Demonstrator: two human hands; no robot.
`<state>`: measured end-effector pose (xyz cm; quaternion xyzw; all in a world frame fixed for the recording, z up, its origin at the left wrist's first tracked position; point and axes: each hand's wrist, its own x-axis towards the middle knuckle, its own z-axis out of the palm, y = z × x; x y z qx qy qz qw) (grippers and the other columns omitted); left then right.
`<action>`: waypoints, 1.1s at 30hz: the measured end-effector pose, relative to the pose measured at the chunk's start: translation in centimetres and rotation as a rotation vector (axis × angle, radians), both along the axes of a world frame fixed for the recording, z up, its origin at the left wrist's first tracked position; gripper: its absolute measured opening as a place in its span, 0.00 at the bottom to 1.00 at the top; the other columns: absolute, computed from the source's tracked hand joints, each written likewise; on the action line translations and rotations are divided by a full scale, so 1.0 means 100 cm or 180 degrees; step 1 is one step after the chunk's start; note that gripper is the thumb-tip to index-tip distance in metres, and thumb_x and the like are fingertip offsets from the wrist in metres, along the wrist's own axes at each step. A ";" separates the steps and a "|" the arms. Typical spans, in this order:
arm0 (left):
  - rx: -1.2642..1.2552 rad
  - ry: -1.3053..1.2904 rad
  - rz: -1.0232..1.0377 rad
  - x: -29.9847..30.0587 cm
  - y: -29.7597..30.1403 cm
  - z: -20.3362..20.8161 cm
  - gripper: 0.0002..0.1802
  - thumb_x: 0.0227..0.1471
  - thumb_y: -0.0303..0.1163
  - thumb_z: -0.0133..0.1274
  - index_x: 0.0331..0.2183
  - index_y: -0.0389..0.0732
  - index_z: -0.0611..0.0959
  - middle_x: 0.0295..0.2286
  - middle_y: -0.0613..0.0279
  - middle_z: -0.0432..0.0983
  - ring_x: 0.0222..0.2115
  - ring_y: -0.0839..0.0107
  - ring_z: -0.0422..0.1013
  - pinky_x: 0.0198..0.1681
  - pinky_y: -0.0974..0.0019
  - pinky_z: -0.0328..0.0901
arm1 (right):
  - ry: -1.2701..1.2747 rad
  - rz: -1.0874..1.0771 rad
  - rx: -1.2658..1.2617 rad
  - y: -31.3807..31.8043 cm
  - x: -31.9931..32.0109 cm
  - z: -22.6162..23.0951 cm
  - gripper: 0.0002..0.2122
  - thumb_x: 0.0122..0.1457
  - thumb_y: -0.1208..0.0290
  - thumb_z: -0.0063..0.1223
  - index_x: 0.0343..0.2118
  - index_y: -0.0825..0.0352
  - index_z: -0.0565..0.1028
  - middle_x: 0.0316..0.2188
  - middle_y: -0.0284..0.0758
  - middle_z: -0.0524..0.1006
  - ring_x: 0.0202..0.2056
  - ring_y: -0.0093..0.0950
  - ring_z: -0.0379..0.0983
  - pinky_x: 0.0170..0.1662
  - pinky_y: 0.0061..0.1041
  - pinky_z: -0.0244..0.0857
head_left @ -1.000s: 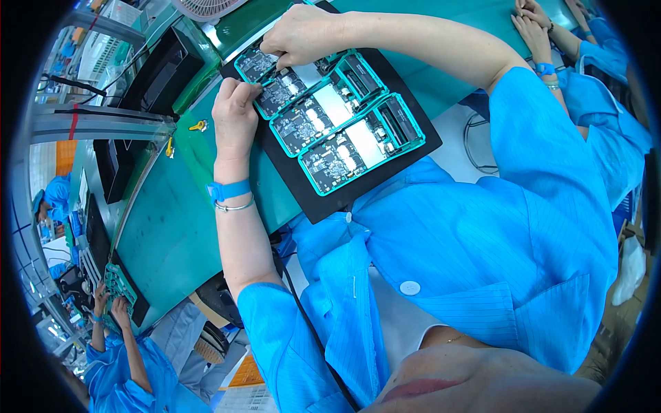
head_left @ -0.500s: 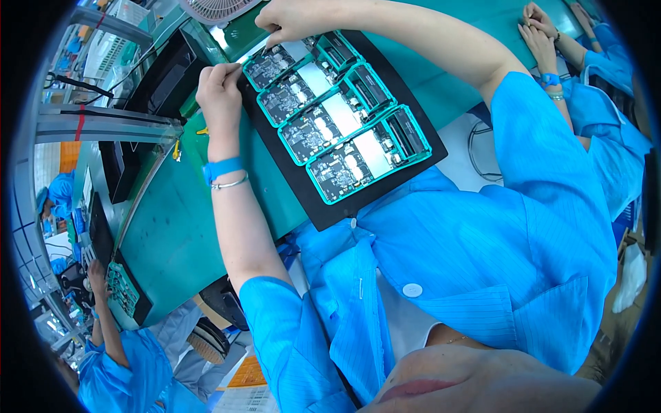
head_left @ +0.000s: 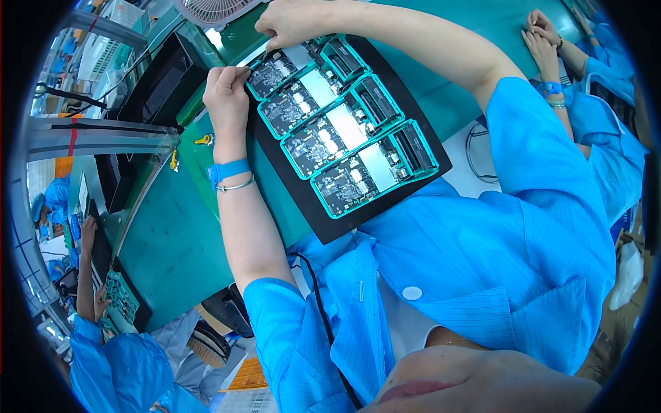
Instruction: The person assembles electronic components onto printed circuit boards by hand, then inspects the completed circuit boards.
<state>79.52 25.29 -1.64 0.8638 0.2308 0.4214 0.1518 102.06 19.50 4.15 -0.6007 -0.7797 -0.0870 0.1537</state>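
Note:
A black tray (head_left: pixel 329 227) in front of me carries several teal-framed electronic housings, lined up side by side. In the nearest housing (head_left: pixel 430 167) a dark circuit board (head_left: pixel 339 189), a bright silver plate (head_left: pixel 379 167) and a black slotted part (head_left: pixel 413 146) show. My left hand (head_left: pixel 227 88) is closed in a pinch at the left corner of the farthest housing (head_left: pixel 256 91). Over that housing's far edge my right hand (head_left: pixel 292 22) is bent down, its thumb and fingertips together. Whatever lies between the fingertips of either hand is too small or hidden to make out.
A fan with a round grille (head_left: pixel 213 8) stands beyond the tray. Black bins (head_left: pixel 162 76) and a metal post (head_left: pixel 103 139) are to the left, near yellow fittings (head_left: pixel 204 140). A co-worker's hand (head_left: pixel 102 303) is beside a green circuit board (head_left: pixel 122 297); another person's hands (head_left: pixel 542 38) rest at the right.
The tray and its housings sit slightly nearer to me. My left hand has shifted a little right, while the right hand stays nearly in place. At the left, the co-worker's arms have moved.

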 end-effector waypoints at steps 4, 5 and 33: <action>0.0125 0.0139 0.0030 0.002 0.002 0.002 0.04 0.48 0.19 0.61 0.30 0.37 0.84 0.26 0.55 0.73 0.27 0.58 0.73 0.31 0.61 0.68 | 0.0048 0.0006 -0.0020 0.003 0.003 0.000 0.12 0.44 0.59 0.60 0.25 0.63 0.82 0.24 0.43 0.81 0.31 0.43 0.80 0.35 0.41 0.73; 0.0122 0.0169 0.0030 0.002 0.002 0.002 0.04 0.48 0.20 0.61 0.30 0.37 0.84 0.27 0.55 0.73 0.27 0.58 0.74 0.32 0.60 0.68 | 0.0004 0.0036 0.0008 0.003 0.003 -0.001 0.12 0.44 0.59 0.60 0.25 0.63 0.82 0.24 0.43 0.81 0.30 0.43 0.80 0.35 0.41 0.73; 0.0176 0.0218 0.0018 -0.013 0.001 -0.004 0.02 0.49 0.23 0.61 0.28 0.40 0.85 0.26 0.56 0.72 0.28 0.55 0.74 0.31 0.57 0.68 | -0.0228 0.0168 0.0160 0.001 -0.015 -0.007 0.11 0.46 0.60 0.60 0.23 0.64 0.81 0.21 0.43 0.79 0.27 0.44 0.79 0.32 0.42 0.72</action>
